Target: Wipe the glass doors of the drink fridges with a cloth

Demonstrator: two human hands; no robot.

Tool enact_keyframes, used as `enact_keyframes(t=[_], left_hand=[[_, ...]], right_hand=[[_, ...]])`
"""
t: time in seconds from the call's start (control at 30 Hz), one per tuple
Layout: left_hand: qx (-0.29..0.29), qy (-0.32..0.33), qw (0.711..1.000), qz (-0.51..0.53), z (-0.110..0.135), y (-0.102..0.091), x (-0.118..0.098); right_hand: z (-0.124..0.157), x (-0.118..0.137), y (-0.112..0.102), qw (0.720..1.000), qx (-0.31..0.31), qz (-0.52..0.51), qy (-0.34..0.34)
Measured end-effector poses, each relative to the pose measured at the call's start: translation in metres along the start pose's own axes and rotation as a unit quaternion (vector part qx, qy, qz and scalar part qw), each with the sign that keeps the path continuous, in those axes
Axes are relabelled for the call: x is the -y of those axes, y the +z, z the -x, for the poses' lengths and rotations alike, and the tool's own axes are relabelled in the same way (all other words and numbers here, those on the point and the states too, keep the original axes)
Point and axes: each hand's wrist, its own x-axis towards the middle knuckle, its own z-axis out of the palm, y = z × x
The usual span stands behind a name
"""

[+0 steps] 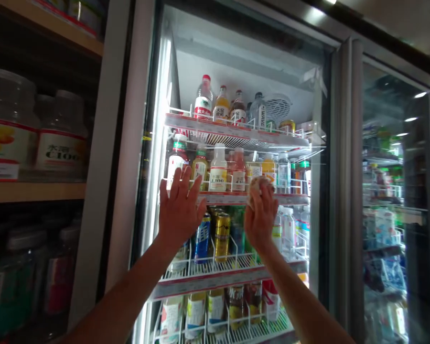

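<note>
My left hand [181, 208] lies flat with fingers spread, apparently against the glass door [229, 62] of a lit drinks fridge. Its fingertips overlap the second shelf's bottles, which stand behind the glass. To the right, my right hand [261, 220] presses a crumpled light-coloured cloth [255, 187] to the same pane, at the height of the second shelf's front edge. My fingers and palm hide part of the cloth. Between my hands, a white-capped bottle [218, 169], a blue can [202, 239] and a gold can [222, 236] show inside the fridge.
At the left, an open shelf [36, 191] holds large bottles close to my left arm. A metal door frame [338, 191] separates this door from another glass-fronted fridge [383, 215] on the right. Several wire shelves of bottles and cans fill the fridge ahead.
</note>
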Motion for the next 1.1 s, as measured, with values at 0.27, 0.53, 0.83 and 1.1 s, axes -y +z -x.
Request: enact_keyframes(t=[0.27, 0.53, 0.83, 1.1], left_hand=[[-0.012, 0.005, 1.0, 0.001, 0.0, 0.0, 0.001], [-0.028, -0.004, 0.999, 0.021, 0.0, 0.0, 0.001], [-0.023, -0.009, 0.999, 0.023, 0.001, 0.0, 0.0], [-0.016, -0.011, 1.0, 0.022, 0.002, -0.002, 0.001]], right_hand=[[-0.011, -0.055, -0.012, 0.998, -0.041, 0.026, 0.028], [0.0, -0.03, -0.015, 0.992, 0.065, -0.01, -0.11], [-0.006, -0.089, -0.022, 0.997, -0.052, 0.036, 0.05], [0.003, -0.114, -0.04, 0.996, 0.029, 0.082, 0.001]])
